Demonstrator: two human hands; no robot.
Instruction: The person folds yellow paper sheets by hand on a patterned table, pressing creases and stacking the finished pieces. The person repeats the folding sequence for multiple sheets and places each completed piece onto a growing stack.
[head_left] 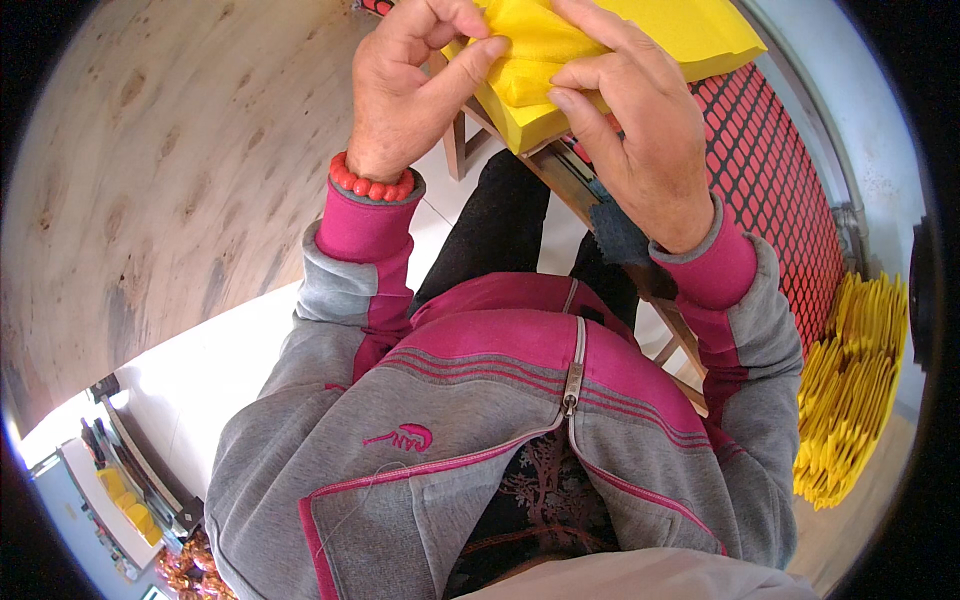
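At the top of the head view, a piece of yellow cloth-like material [545, 45] is gathered up between my two hands. My left hand [410, 95] is closed, its thumb and forefinger pinching the material's left edge. On the other side my right hand [640, 130] pinches the same piece between thumb and fingers. Beneath it lies a thick yellow stack or folded bundle [705, 35], which runs past the top edge of the picture. Whether the pinched piece is separate from that bundle, I cannot tell.
A pale wooden tabletop [150, 180] fills the left. To the right is a red-and-black patterned surface [765, 150], with a pile of folded yellow pieces [850, 390] below it by the wall. Wooden framework [565, 185] stands under the bundle, close to my legs.
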